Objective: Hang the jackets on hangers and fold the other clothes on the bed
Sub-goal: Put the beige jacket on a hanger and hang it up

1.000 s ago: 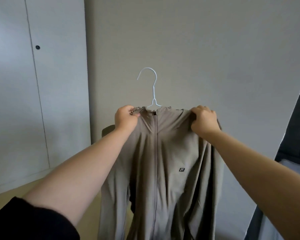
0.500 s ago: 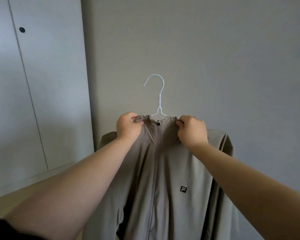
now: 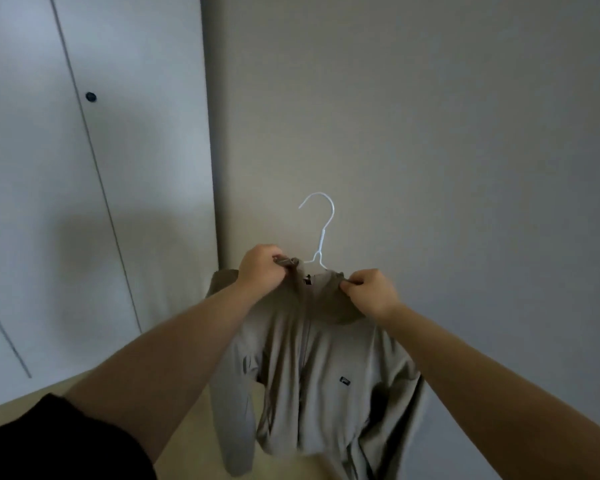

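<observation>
Since a second ago your right hand (image 3: 371, 292) has come in from the shoulder of the jacket (image 3: 326, 375) to its collar (image 3: 326, 277), and the garment now sits lower in view, with its hem showing above the floor (image 3: 21, 417). Your left hand (image 3: 262, 268) pinches the collar's left side and your right hand its right side, fingers curled on the cloth. The jacket hangs below both grips on the white wire hanger (image 3: 321, 230), whose hook rises free between your hands against the wall (image 3: 430, 133). The wardrobe doors (image 3: 118, 168) at left are closed.
</observation>
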The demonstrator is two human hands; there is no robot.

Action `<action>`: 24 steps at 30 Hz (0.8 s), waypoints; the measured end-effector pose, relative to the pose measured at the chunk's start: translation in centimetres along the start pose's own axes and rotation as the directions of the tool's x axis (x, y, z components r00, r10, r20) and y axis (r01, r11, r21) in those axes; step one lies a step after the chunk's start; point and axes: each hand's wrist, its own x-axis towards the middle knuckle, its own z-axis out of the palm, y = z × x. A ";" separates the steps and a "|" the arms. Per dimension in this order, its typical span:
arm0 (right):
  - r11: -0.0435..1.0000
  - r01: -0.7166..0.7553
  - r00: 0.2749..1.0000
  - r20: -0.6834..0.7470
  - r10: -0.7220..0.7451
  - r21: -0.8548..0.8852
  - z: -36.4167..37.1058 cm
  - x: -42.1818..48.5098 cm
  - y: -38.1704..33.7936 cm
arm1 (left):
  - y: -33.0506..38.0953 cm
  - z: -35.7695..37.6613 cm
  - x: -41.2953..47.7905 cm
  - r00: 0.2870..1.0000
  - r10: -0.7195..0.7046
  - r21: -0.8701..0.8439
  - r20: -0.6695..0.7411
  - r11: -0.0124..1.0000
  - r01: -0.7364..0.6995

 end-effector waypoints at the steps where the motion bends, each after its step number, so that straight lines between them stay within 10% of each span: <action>1: 0.999 -0.019 0.999 0.041 0.017 0.048 -0.9 0.1 -2.3 | 1.0 -2.1 0.6 0.999 -0.026 0.010 0.021 1.000 0.026; 10: 0.947 -0.152 0.943 0.327 0.054 0.282 -1.3 0.3 -21.3 | 3.3 -20.2 3.2 0.987 -0.119 -0.026 0.106 0.992 0.122; 17: 0.782 -0.374 0.851 0.520 0.076 0.498 8.3 1.8 -35.1 | -5.8 -32.5 3.7 0.932 -0.341 -0.166 -0.120 0.933 0.319; 24: 0.660 -0.528 0.766 0.636 0.097 0.535 21.4 1.5 -47.7 | -17.0 -46.1 2.0 0.716 -0.527 0.061 0.458 0.822 0.566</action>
